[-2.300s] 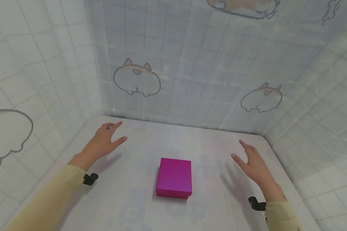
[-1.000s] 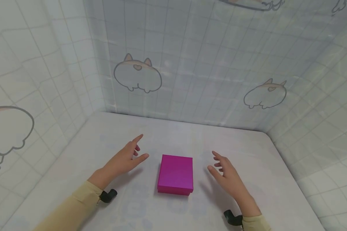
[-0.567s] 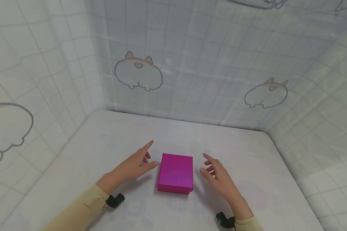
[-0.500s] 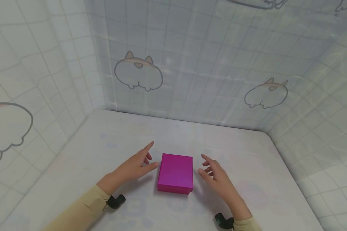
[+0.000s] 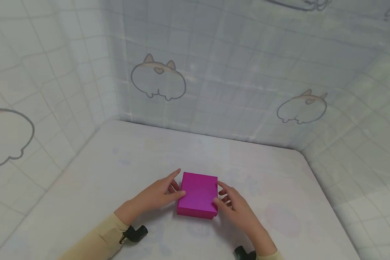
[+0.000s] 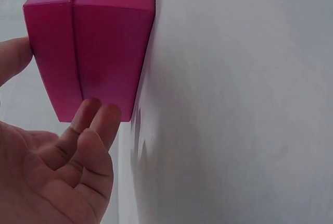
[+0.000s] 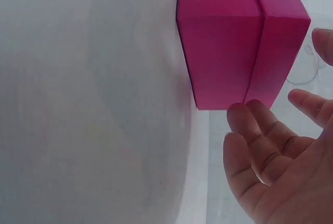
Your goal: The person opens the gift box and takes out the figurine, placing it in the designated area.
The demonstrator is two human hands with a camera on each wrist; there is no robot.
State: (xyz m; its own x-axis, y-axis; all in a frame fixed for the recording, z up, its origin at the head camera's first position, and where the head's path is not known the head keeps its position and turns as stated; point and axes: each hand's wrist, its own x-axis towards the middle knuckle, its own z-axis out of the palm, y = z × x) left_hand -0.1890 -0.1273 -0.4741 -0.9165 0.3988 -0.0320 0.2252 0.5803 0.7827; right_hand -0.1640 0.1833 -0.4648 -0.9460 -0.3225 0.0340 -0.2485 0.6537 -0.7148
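Observation:
A magenta lidded box (image 5: 199,192) stands on the white-covered table, its lid on. Left of it is my left hand (image 5: 156,196); the thumb lies at the lid's edge and the index finger points forward past the box's side. In the left wrist view the other fingertips come close to the box wall (image 6: 104,57), contact unclear. On the opposite side, my right hand (image 5: 238,211) has loosely bent fingers beside the box. The right wrist view shows its thumb (image 7: 323,46) apart from the lid (image 7: 278,52) and fingertips at the far edge. Neither hand grips the box.
A grid-patterned curtain (image 5: 227,79) with cartoon animal drawings encloses the table (image 5: 143,144) at the back and both sides. Small black devices (image 5: 135,234) sit at both wrists, by the cream sleeves (image 5: 95,240).
Both hands have moved inward from the table's sides, to either side of the box. The box keeps its place on the table, while the head view has shifted slightly.

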